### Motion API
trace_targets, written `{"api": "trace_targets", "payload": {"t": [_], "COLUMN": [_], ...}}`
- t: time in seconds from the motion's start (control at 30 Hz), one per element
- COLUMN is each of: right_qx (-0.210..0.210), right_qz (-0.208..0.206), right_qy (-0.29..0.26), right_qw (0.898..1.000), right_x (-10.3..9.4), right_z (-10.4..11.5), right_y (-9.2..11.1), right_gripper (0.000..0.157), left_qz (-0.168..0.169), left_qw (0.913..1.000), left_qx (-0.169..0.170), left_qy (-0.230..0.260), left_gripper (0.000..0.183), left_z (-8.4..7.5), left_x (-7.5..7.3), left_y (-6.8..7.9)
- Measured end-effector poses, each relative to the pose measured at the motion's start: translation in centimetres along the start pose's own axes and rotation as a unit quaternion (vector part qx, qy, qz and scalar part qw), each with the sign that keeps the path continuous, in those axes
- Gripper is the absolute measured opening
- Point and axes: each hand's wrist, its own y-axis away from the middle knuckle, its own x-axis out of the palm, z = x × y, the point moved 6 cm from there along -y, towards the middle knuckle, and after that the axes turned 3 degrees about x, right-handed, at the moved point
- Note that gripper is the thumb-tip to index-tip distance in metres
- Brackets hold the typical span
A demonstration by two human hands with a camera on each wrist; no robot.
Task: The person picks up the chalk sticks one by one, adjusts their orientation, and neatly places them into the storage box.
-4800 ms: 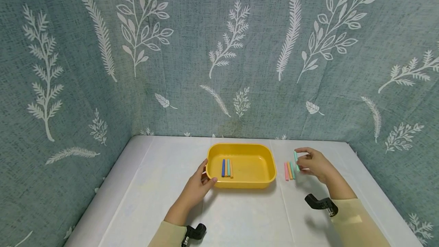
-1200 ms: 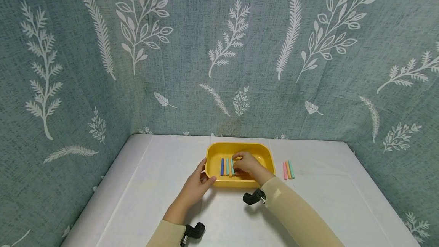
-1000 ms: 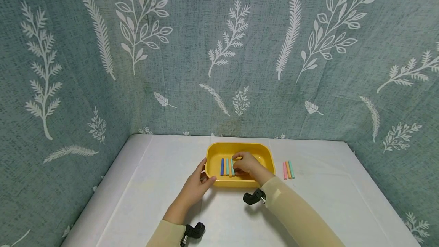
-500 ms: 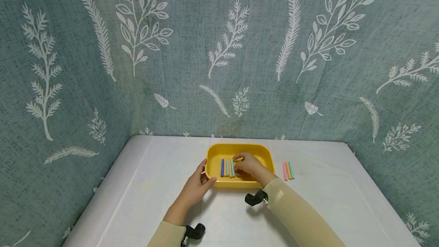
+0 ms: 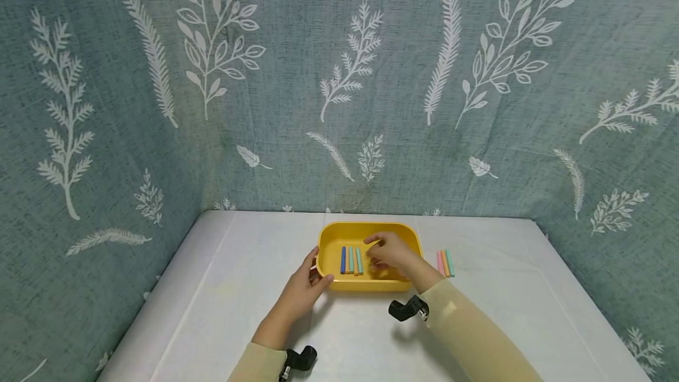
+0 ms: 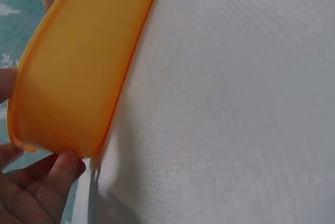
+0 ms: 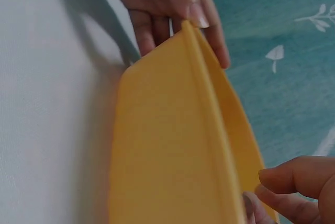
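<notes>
In the head view, a yellow plastic tray (image 5: 382, 286) stands on the white tabletop. My left hand (image 5: 303, 289) grips its near left corner, thumb at the rim and fingers along the outer left side. Inside lies a row of several chalk sticks: a blue chalk (image 5: 342, 260) at the left end, orange and mint ones beside it, and a mint chalk (image 5: 359, 261) at the right end. Just right of that row, over the tray, is my right hand (image 5: 394, 252), its loosely bent fingers apart from the chalk and holding nothing. The right wrist view hides the row behind the tray's wall.
Right of the tray, three chalk sticks lie side by side: a pink chalk (image 5: 440, 264), an orange chalk (image 5: 445, 264) and a green chalk (image 5: 450, 263). A leaf-patterned green cloth (image 5: 297, 105) rises behind the white tabletop (image 5: 223, 293) and at both sides.
My right hand carried a mint chalk from the tabletop into the tray and laid it at the row's right end. It has let go and drawn slightly right. The left hand stays put.
</notes>
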Motion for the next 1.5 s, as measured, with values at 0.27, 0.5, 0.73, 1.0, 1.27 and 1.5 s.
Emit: {"api": "trace_targets", "payload": {"t": [0.27,0.5,0.73,1.0,1.27,1.5], "right_qx": [-0.006,-0.023,-0.054,-0.049,-0.079,-0.095], "right_qz": [0.004,-0.002,0.0,-0.029,-0.028,-0.068], "right_qy": [-0.007,-0.007,0.002,0.023,0.06,0.11], "right_qw": [1.0,1.0,0.999,0.998,0.995,0.987], "right_x": [-0.9,-2.4,-3.8,-5.4,-6.7,-8.5], "right_z": [1.2,2.3,2.6,2.5,2.0,1.5], "right_y": [1.6,3.3,4.7,6.1,7.0,7.8], "right_gripper": [0.035,0.029,0.029,0.027,0.029,0.032], "left_qz": [-0.001,-0.006,-0.006,-0.004,-0.011,-0.014], "left_qw": [1.0,0.9999,0.9999,1.0,0.9999,0.9998], "left_qx": [0.004,0.01,0.005,0.003,-0.002,-0.008], "left_qy": [-0.005,-0.01,-0.012,-0.008,-0.011,-0.014], "left_gripper": [0.077,0.076,0.076,0.077,0.077,0.078], "left_z": [0.0,-0.1,-0.1,-0.2,-0.2,-0.1], "left_x": [-0.1,-0.1,-0.1,0.0,0.0,0.0], "left_y": [0.1,0.1,0.1,0.2,0.0,0.0]}}
